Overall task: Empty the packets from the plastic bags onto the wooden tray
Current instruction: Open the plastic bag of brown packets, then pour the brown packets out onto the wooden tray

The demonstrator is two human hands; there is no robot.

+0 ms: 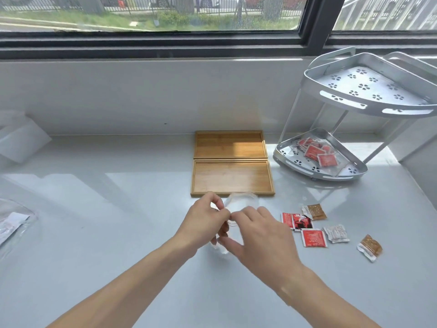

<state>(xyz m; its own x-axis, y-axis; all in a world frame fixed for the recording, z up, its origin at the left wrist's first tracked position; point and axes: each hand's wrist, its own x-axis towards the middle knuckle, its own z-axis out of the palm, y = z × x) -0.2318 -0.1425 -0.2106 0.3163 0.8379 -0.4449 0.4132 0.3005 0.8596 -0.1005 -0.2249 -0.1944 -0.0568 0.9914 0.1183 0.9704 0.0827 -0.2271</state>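
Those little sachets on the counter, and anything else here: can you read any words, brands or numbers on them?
No text can be read.
Red sachets on the counter: pale print, too small and blurred.
Brown sachets: only specks.
White sachet: faint marks, unreadable.
Red packets in the metal rack's bottom shelf: blurred.
Wooden trays: no markings.

Probably a home kitchen or pantry corner: a glossy white tabletop (118, 233) runs under a wide window (151, 17) facing grass, railings and parked cars. At two o'clock stands a two-tier metal corner rack (361, 107) holding sauce packets (314, 152).
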